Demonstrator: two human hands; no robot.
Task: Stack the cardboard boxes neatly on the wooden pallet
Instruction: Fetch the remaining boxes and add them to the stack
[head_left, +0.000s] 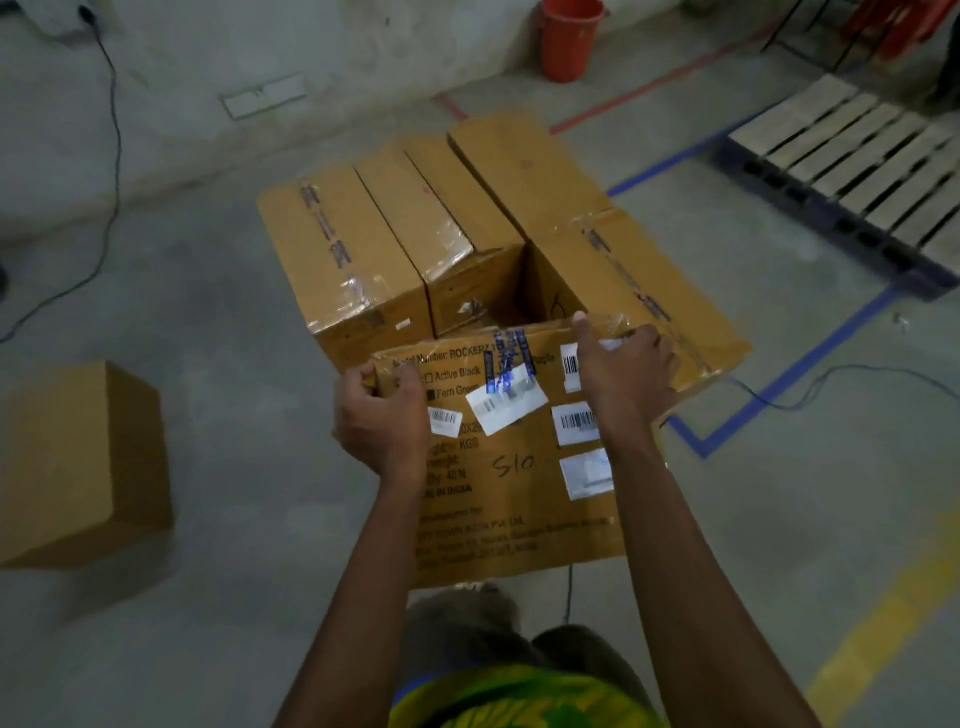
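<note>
Grip: left hand (382, 415) curls round the top-left corner of the labelled cardboard box (514, 493), fingers closed on it; right hand (623, 382) clasps the top-right edge. Box held at centre, just near of the grouped boxes (410, 234). Far right, well apart, lies the wooden pallet (857, 171).

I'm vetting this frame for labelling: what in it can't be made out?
Head view only.
Print on the held box: blurred, partly covered by stickers, the left hand and the right hand.
What the stacked boxes stand on: hidden by them.
The lone box: cut by the left edge.
The pallet: cut by the right edge.
</note>
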